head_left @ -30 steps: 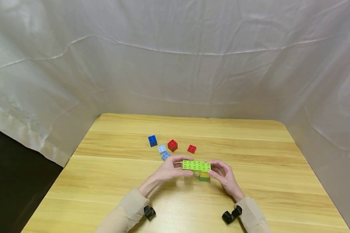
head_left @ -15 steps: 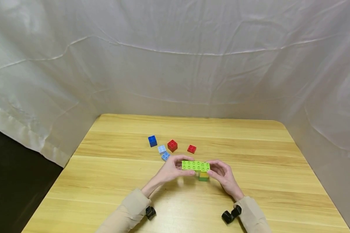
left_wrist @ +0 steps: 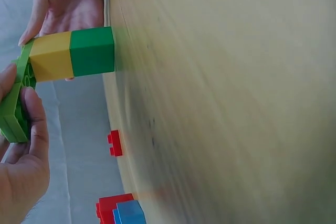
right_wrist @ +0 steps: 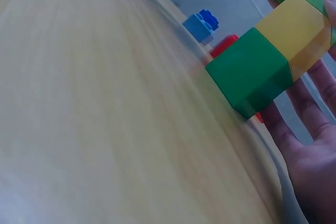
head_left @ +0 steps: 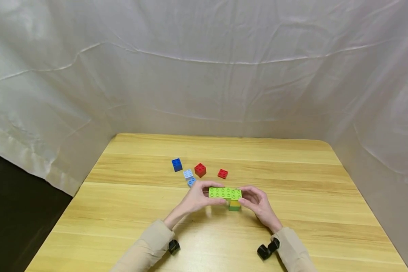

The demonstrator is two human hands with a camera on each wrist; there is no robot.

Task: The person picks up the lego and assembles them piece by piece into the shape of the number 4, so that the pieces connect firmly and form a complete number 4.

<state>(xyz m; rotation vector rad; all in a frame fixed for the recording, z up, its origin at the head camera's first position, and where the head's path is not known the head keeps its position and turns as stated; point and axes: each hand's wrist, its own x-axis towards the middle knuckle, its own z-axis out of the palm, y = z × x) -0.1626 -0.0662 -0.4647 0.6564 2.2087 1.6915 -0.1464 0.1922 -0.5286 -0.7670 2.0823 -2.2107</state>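
My left hand (head_left: 195,197) pinches the left part of a row of light green building bricks (head_left: 219,193), thumb in front and fingers behind. The row's right end sits on a yellow brick (left_wrist: 51,56), with a darker green brick (left_wrist: 93,51) underneath as the foot of this small tower. Seen from the left wrist, the light green left part juts out past the tower, its hollow underside showing. My right hand (head_left: 259,206) pinches the tower's top at the row's right end, thumb in front. Its other fingers lie behind the tower in the right wrist view.
On the wooden table (head_left: 292,170) beyond my hands lie loose bricks: dark blue (head_left: 176,164), pale blue (head_left: 188,174), mid blue (head_left: 191,182), red (head_left: 200,170) and a flatter red one (head_left: 222,173). Grey-white sheeting (head_left: 204,83) hangs around the table's back and sides.
The light green row and its tower have shifted slightly left, and my right hand with them. My left thumb reaches a little further right along the row.
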